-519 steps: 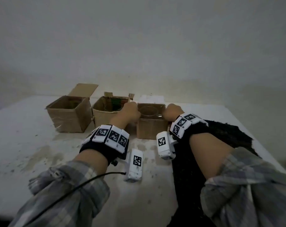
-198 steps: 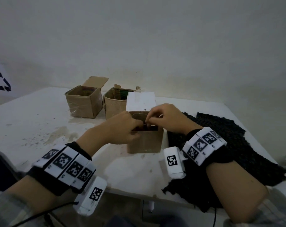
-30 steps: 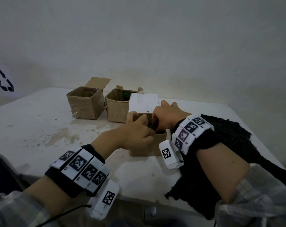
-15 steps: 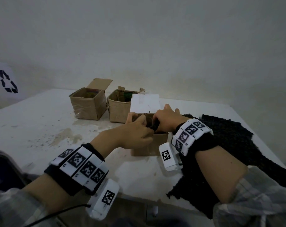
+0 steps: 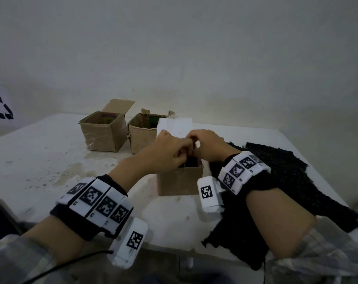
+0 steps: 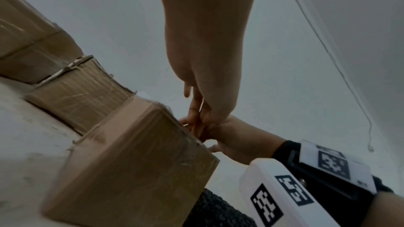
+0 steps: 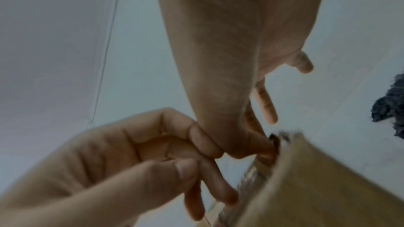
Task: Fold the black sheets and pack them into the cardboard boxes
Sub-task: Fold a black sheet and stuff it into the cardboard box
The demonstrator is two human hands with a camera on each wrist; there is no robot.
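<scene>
The near cardboard box (image 5: 180, 182) stands with its white flap (image 5: 175, 127) raised behind it. A folded black sheet (image 5: 191, 161) shows dark inside the opening. My right hand (image 5: 206, 144) hovers over the opening, and its fingertips (image 7: 262, 146) pinch a black edge (image 7: 274, 140) at the rim. My left hand (image 5: 170, 149) meets it from the left with its fingers (image 7: 216, 189) curled down into the box. What they hold is hidden. More black sheets (image 5: 286, 181) lie spread on the table to the right.
Two more open cardboard boxes (image 5: 104, 133) (image 5: 143, 136) stand side by side behind and to the left of the near one. The white table (image 5: 41, 160) is stained at the left. Its front edge (image 5: 174, 250) lies close under my forearms. A wall rises behind.
My left hand has moved from the box's near left rim up over the opening. Both hands now meet fingertip to fingertip above the sheet.
</scene>
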